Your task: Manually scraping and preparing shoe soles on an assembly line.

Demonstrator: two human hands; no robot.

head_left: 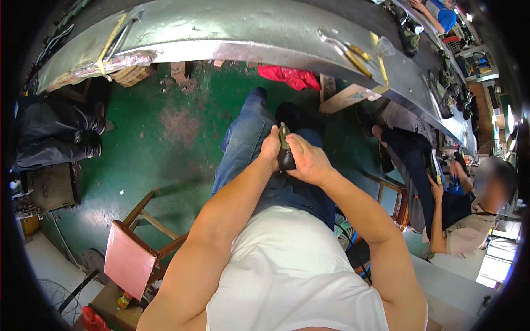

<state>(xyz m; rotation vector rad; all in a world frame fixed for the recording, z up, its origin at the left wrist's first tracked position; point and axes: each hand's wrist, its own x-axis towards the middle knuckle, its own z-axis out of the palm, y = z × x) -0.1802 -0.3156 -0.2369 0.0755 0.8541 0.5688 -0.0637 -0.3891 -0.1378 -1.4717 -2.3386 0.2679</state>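
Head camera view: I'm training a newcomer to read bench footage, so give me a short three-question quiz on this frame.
1. True or false: both hands, the left hand and the right hand, are on the dark shoe over the lap.
2. What lies on the grey workbench up and to the right of the hands?
A. yellow-handled pliers
B. a blue bucket
C. a green bottle
3. Fill in: the stool at the person's left has a ___ seat.

Key: 1 true; 2 A; 3 pink.
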